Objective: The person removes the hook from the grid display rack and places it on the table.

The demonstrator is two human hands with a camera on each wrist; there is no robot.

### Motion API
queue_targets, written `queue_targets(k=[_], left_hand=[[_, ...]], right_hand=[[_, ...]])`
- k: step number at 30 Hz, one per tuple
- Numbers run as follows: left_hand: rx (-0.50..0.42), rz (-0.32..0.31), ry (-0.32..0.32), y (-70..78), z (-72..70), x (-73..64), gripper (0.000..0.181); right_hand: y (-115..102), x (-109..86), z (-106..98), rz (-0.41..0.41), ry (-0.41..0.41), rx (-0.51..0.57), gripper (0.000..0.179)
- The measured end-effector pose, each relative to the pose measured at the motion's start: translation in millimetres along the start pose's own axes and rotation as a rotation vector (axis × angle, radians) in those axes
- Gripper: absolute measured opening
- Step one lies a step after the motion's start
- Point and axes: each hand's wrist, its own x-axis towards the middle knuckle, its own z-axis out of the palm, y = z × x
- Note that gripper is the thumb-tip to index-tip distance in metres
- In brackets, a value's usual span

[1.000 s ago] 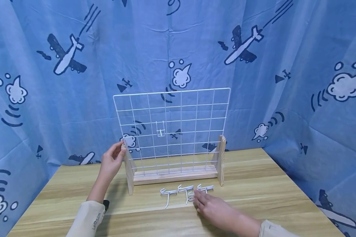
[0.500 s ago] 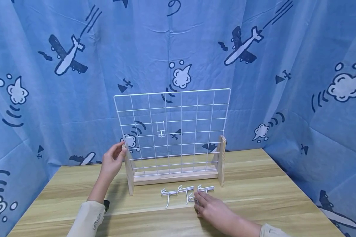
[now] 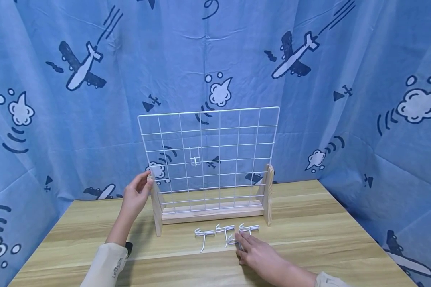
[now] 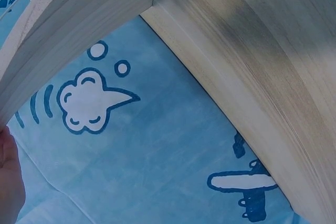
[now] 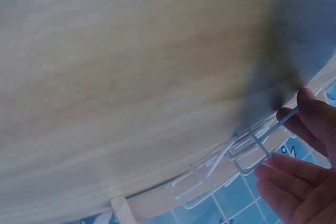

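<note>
A white wire grid panel point(image 3: 208, 111) stands upright in a wooden stand point(image 3: 212, 217). My left hand point(image 3: 135, 194) grips the top of the stand's left post point(image 3: 157, 209); only part of that hand point(image 4: 9, 182) shows in the left wrist view. One white wire hook point(image 3: 195, 160) hangs on the grid, left of centre. Several more hooks lie in front of the stand, among them a left one point(image 3: 204, 233), a middle one point(image 3: 225, 228) and a right one point(image 3: 249, 228). My right hand point(image 3: 259, 254) pinches the nearest hook point(image 5: 257, 141) by its prong, partly hidden under the fingers in the head view.
The wood-grain table point(image 3: 309, 223) carries the stand and the hooks. A blue curtain point(image 3: 244, 52) with planes and clouds hangs behind and at both sides. The stand's right post point(image 3: 268, 195) rises behind the right hand.
The right fingers shift slightly at the nearest hook, and a little more of its wire shows. The left hand, the stand and the other hooks stay in place.
</note>
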Motion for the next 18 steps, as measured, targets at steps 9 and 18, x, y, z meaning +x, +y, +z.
queue_targets(k=[9, 18], left_hand=[[-0.004, 0.003, -0.003, 0.2, -0.4, 0.8, 0.041], [0.001, 0.008, 0.02, -0.1, 1.0, 1.8, 0.039]], right_hand=[[-1.4, 1.2, -1.0, 0.007, 0.02, 0.0, 0.029], [0.8, 1.6, -7.6, -0.015, 0.061, 0.002, 0.035]])
